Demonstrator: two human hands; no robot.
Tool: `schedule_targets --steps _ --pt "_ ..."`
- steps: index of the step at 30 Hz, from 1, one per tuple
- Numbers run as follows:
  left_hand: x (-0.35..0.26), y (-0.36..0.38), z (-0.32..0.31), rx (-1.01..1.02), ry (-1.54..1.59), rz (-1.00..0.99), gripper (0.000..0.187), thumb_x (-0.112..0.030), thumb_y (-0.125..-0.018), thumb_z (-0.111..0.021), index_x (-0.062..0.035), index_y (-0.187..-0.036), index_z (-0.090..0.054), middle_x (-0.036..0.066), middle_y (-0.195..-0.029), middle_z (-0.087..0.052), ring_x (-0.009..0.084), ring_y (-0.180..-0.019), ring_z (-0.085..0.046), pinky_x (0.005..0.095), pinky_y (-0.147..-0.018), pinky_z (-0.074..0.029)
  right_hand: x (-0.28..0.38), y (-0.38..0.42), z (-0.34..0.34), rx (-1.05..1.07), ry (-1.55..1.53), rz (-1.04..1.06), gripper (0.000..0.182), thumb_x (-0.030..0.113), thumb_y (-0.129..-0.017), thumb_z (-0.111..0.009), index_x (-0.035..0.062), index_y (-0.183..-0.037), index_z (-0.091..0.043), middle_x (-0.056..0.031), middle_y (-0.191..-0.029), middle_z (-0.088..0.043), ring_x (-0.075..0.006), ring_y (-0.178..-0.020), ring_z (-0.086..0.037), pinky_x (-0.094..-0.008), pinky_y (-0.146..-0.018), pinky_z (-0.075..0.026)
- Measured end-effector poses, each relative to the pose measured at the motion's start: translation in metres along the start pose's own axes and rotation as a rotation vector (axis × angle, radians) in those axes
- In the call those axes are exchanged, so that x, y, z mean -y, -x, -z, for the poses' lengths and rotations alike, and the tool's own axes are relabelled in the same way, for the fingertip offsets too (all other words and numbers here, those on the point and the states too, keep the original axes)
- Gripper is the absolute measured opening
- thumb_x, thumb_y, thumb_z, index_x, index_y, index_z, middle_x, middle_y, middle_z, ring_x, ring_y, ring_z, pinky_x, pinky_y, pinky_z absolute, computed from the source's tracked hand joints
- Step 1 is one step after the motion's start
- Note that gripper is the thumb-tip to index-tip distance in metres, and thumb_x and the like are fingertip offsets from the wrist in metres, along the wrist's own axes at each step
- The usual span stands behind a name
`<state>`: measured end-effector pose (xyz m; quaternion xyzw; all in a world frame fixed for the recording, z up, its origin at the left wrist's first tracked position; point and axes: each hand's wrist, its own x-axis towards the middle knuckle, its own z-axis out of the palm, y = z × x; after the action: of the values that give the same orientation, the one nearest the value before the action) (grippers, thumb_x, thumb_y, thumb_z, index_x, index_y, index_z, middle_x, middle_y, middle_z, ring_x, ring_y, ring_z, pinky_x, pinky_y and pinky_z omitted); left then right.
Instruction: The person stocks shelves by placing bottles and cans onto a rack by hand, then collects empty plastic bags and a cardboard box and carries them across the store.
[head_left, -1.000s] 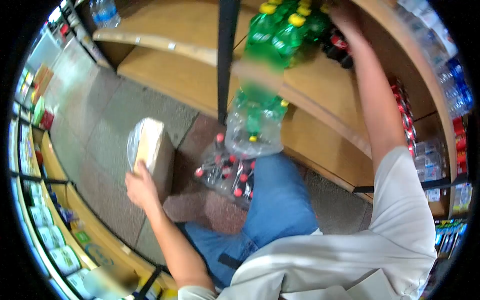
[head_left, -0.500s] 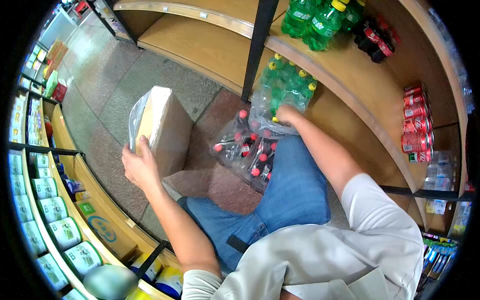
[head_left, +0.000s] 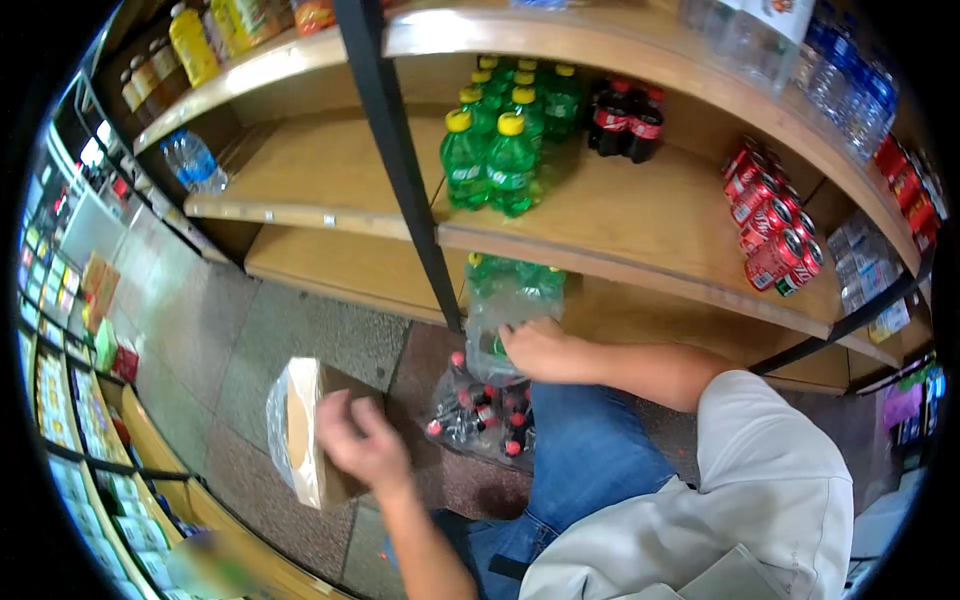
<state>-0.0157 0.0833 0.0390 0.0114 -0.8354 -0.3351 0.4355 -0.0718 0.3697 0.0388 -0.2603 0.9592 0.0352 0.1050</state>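
Fingers apart and empty, my left hand [head_left: 362,440] is over the near side of an upright cardboard box [head_left: 300,430] that has clear plastic at its left edge. My right hand [head_left: 545,350] is at a clear plastic bag [head_left: 490,315] around green bottles [head_left: 515,275] with yellow caps, partly on the bottom shelf. Its fingers look bent against the plastic; whether they grip it is unclear. Below the bag, plastic-wrapped dark bottles with red caps [head_left: 480,405] rest on the floor beside my knee.
On the middle shelf [head_left: 620,225] stand green bottles [head_left: 490,165], dark cola bottles [head_left: 628,125] and red cans [head_left: 770,225]. A black shelf post [head_left: 395,150] rises ahead. Shelves with tins [head_left: 140,535] line the left. A water bottle pack [head_left: 193,160] lies on the left shelf.
The view has tilted up, showing more shelves. My left hand has come off the box's left side and moved over its near side. My right hand remains at the bag of green bottles.
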Motion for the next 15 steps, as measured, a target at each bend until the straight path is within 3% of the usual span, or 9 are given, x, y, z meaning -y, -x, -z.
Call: schedule_targets --steps 2,3,5,6,8,9,11,13,15 --pt "-0.033 0.02 -0.04 0.249 0.181 -0.124 0.033 -0.008 -0.078 -0.073 0.0011 -0.108 -0.061 0.018 -0.109 -0.062 0.0368 -0.104 -0.059 0.0452 -0.094 -0.046 0.006 0.045 0.058 -0.135 -0.143 0.005 0.039 0.025 -0.085 -0.066 -0.0072 -0.105 -0.054 -0.0201 -0.072 -0.066 -0.0344 -0.065 -0.068 -0.0476 -0.054 -0.052" --pt "-0.042 0.034 -0.058 0.444 0.25 -0.112 0.046 -0.013 -0.078 -0.075 0.0002 -0.119 -0.058 0.02 -0.121 -0.059 0.0392 -0.112 -0.057 0.0493 -0.097 -0.044 0.004 0.066 0.095 -0.145 -0.27 -0.023 0.037 0.027 -0.088 -0.064 -0.0055 -0.1 -0.054 -0.0192 -0.067 -0.064 -0.035 -0.062 -0.067 -0.0482 -0.053 -0.051" --pt "-0.056 0.061 -0.088 0.679 0.206 -0.211 0.079 -0.027 -0.076 -0.078 -0.0036 -0.142 -0.042 0.022 -0.147 -0.042 0.045 -0.134 -0.04 0.057 -0.106 -0.035 -0.016 0.091 0.138 -0.421 -0.291 -0.133 0.037 0.037 -0.088 -0.066 0.0026 -0.096 -0.055 -0.0163 -0.059 -0.06 -0.037 -0.055 -0.063 -0.0489 -0.052 -0.049" --pt "-0.077 0.062 -0.087 0.855 0.118 -0.179 0.08 -0.031 -0.078 -0.077 -0.0046 -0.144 -0.04 0.022 -0.15 -0.039 0.046 -0.135 -0.037 0.0569 -0.107 -0.033 -0.029 0.1 0.16 -0.482 -0.423 -0.266 0.037 0.04 -0.086 -0.069 0.0063 -0.094 -0.057 -0.0167 -0.062 -0.062 -0.0359 -0.056 -0.064 -0.0475 -0.053 -0.05" --pt "-0.078 0.086 -0.106 0.939 0.037 -0.337 0.081 -0.035 -0.081 -0.073 -0.0074 -0.148 -0.037 0.021 -0.145 -0.045 0.0445 -0.135 -0.038 0.0576 -0.107 -0.031 -0.076 0.087 0.17 -0.826 -0.513 -0.371 0.034 0.037 -0.086 -0.072 0.0052 -0.089 -0.06 -0.0135 -0.059 -0.057 -0.0222 -0.05 -0.057 -0.0379 -0.05 -0.044" --pt "-0.073 0.096 -0.115 0.935 0.04 -0.336 0.081 -0.035 -0.081 -0.073 -0.0074 -0.148 -0.037 0.021 -0.145 -0.045 0.0445 -0.135 -0.038 0.0576 -0.107 -0.031 -0.085 0.086 0.199 -0.852 -0.382 -0.498 0.038 0.039 -0.087 -0.07 0.0024 -0.087 -0.06 -0.0164 -0.064 -0.06 -0.0254 -0.057 -0.062 -0.038 -0.055 -0.046" --pt "-0.065 0.113 -0.125 0.958 -0.104 -0.221 0.065 -0.033 -0.084 -0.068 -0.008 -0.14 -0.048 0.018 -0.13 -0.054 0.0407 -0.129 -0.044 0.0584 -0.109 -0.028 -0.136 0.055 0.206 -0.889 -0.343 -0.584 0.05 0.047 -0.089 -0.064 -0.0015 -0.1 -0.065 -0.0241 -0.084 -0.068 -0.0395 -0.081 -0.068 -0.0436 -0.075 -0.052" --pt "-0.058 0.111 -0.125 0.965 -0.154 -0.213 0.053 -0.029 -0.085 -0.066 -0.0074 -0.132 -0.054 0.016 -0.123 -0.057 0.0382 -0.126 -0.046 0.0591 -0.109 -0.027 -0.176 0.018 0.206 -0.897 -0.175 -0.608 0.064 0.053 -0.09 -0.059 -0.0035 -0.12 -0.059 -0.0273 -0.119 -0.062 -0.0409 -0.11 -0.06 -0.0458 -0.096 -0.048" --pt "-0.051 0.109 -0.118 0.894 -0.088 -0.19 0.023 -0.019 -0.085 -0.062 -0.0062 -0.104 -0.068 0.014 -0.11 -0.059 0.0325 -0.119 -0.051 0.061 -0.11 -0.026 -0.207 -0.017 0.205 -0.819 -0.087 -0.647 0.065 0.054 -0.09 -0.058 -0.0022 -0.123 -0.057 -0.0259 -0.125 -0.06 -0.04 -0.114 -0.058 -0.0454 -0.097 -0.047"
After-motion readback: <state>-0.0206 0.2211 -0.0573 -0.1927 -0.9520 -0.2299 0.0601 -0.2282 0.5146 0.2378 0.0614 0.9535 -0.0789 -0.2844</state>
